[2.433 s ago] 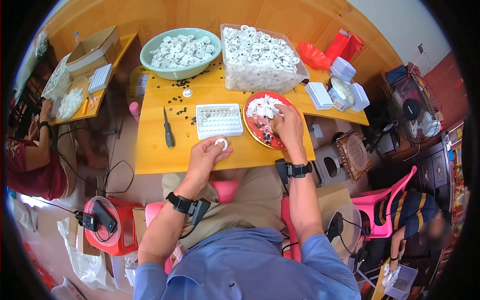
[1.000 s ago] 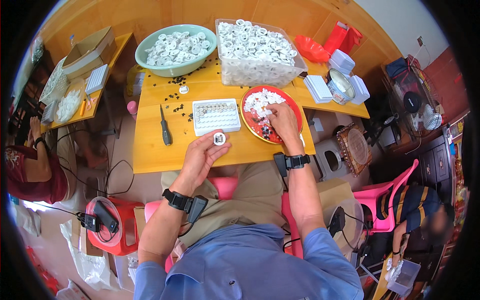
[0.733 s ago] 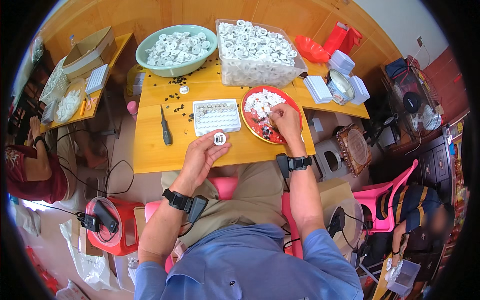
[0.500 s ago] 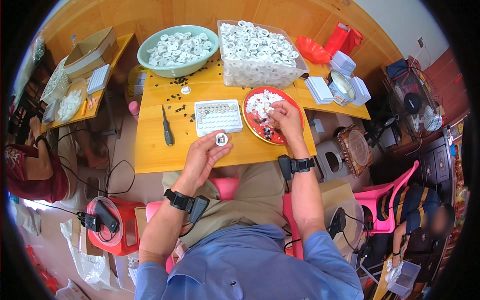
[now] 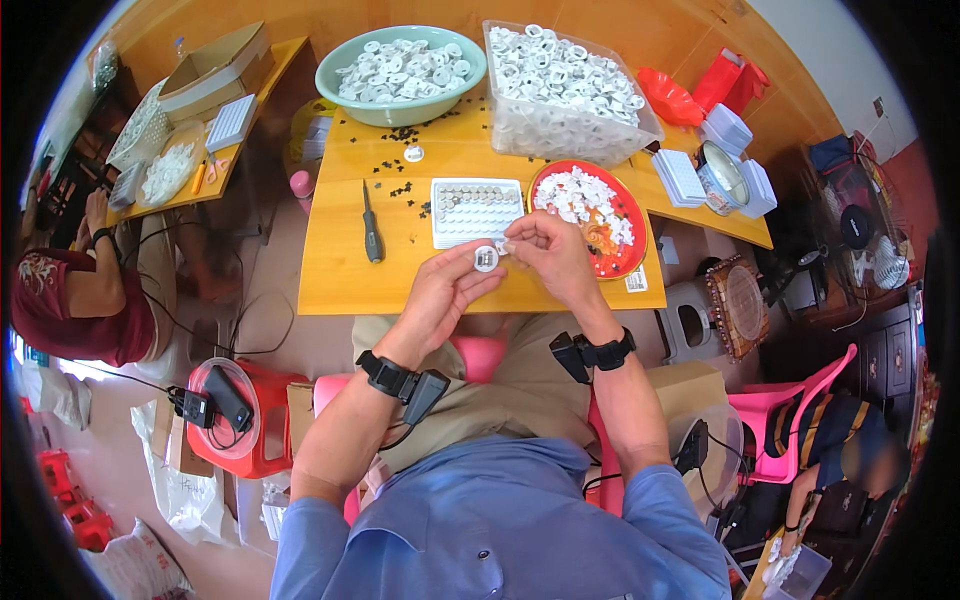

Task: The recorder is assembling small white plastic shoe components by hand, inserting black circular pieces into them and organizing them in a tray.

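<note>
- Left hand [image 5: 440,294]: held out just past the near edge of the yellow wooden table [image 5: 340,265]; thumb and fingertips close round a white disc [image 5: 486,260], its dark-marked face turned up.
- Right hand [image 5: 558,264]: thumb and forefinger narrowed to a pinch on a small white part [image 5: 502,247] at the disc's upper right edge; too small to tell if the part is seated.
- So the disc sits between both hands, in front of the white tray [image 5: 475,235].
- Tray: upper rows carry greyish round pieces; lower rows show bare pockets.
- Red plate [image 5: 634,207] with yellow rim: just beyond the right hand, partly hidden by it; white bits [image 5: 575,195] heaped on its far side.
- Screwdriver [image 5: 371,225]: dark handle toward the person, lying left of the tray.
- Black bits [image 5: 402,135]: scattered between screwdriver, tray and basin; one loose white disc [image 5: 414,153] lies among them.
- Far side of table: pale green basin [image 5: 400,113] and clear bin [image 5: 555,137], both piled with white round parts.
- Both wrists wear black straps with boxy units.
- Far left: a co-worker in a dark red top [image 5: 85,310], beside a side table bearing orange-handled scissors [image 5: 215,165].
</note>
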